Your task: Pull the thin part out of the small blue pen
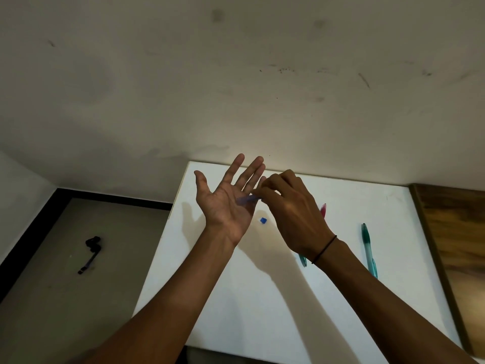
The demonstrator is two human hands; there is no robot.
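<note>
Above the white table [236, 298], a blurred, translucent blue piece [246, 200] is pinched by the right hand [291, 214] over the flat, spread left hand [225, 198]; bare tabletop is seen toward the near edge.

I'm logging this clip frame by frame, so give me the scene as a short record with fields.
left hand: open, palm up, raised over the white table
right hand: pinches a small bluish piece against the left palm
on table: small blue square; teal pen; red pen and another teal pen, both partly hidden
right wrist: dark band
floor: dark object
</note>
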